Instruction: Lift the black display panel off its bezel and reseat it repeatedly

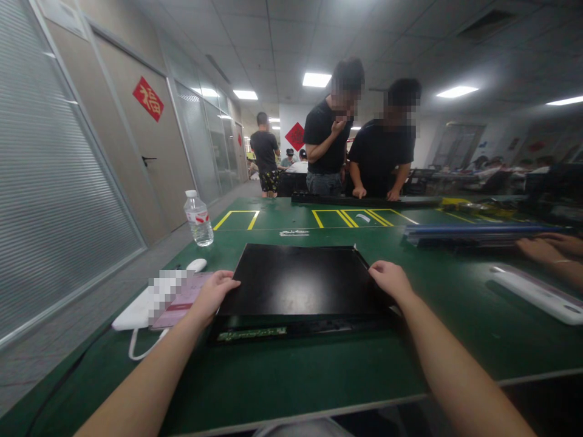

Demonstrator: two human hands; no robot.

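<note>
A flat black screen panel (300, 279) fills the middle of my view, its near edge lifted a little. My left hand (218, 290) grips its left edge, thumb on top and fingers mostly hidden beyond the rim. On the opposite side my right hand (390, 280) pinches the right edge. Beneath the panel's near edge a black frame shows, with a strip of green circuit board (251, 334) along its left part. Whether the panel touches the frame at the back, I cannot tell.
A water bottle (198, 218), a white mouse (197, 265) and a white cabled device (146, 297) stand left on the green table (291, 376). A white long case (537, 294) lies right, near another person's hands (546, 250). Two people (382, 152) lean over a black bar opposite.
</note>
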